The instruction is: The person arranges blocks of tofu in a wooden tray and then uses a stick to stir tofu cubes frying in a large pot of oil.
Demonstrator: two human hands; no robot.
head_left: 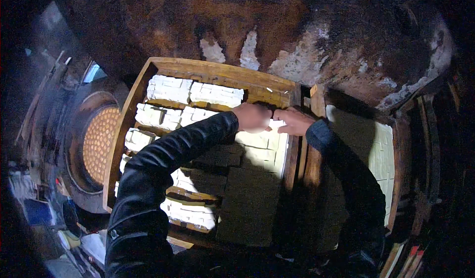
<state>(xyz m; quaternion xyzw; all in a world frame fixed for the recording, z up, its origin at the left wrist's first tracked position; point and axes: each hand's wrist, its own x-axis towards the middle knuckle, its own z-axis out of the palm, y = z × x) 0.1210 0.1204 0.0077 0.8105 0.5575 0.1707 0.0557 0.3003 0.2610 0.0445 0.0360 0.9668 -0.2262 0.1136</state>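
A wooden tray holds rows of stacked white rectangular blocks on its left. On its right lies a pale, scored layer of blocks, partly in shadow. My left hand is over the far edge of this layer; its fingers are blurred and partly hidden. Close beside it, my right hand has bent fingers closed around the edge of a pale block at the layer's far right corner. The two hands almost meet.
Another wooden frame with pale scored blocks stands to the right, past a wooden divider. At left is a round woven basket in a dark rim. A stained brown wall rises behind.
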